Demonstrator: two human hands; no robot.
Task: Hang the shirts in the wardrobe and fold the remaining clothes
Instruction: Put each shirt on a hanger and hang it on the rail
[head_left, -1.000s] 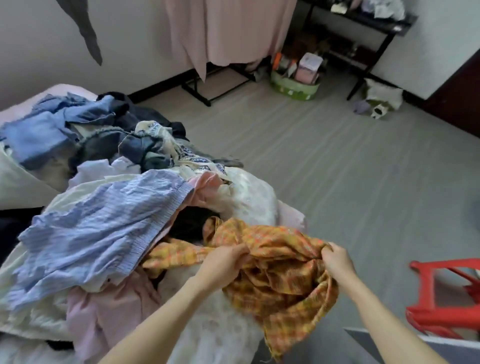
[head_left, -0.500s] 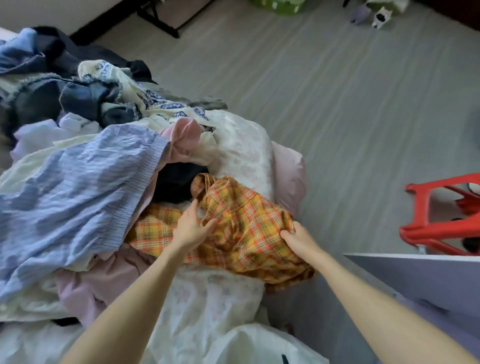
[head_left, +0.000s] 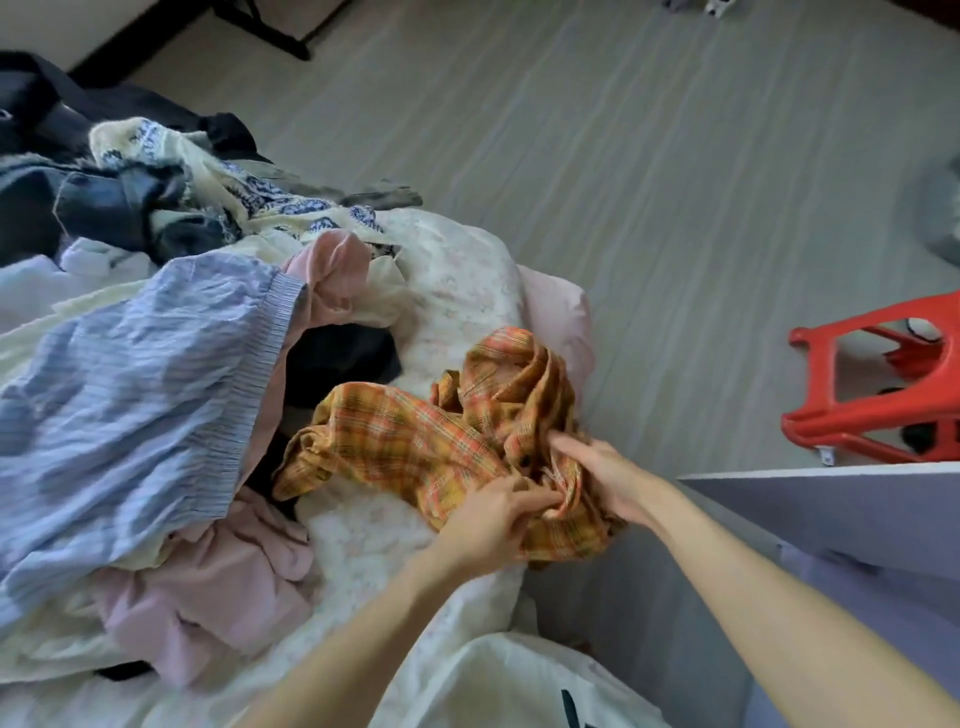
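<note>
While the plaid shirt (head_left: 457, 441) lies crumpled at the bed's (head_left: 467, 291) near corner, the left hand (head_left: 488, 519) pinches its bunched cloth and the right hand (head_left: 605, 470) grips alongside, its fingertips buried in folds; the shirt's collar is indistinguishable.

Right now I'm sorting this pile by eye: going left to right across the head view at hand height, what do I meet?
Blue striped garment → orange plaid shirt → left hand → right hand → red stool.
</note>
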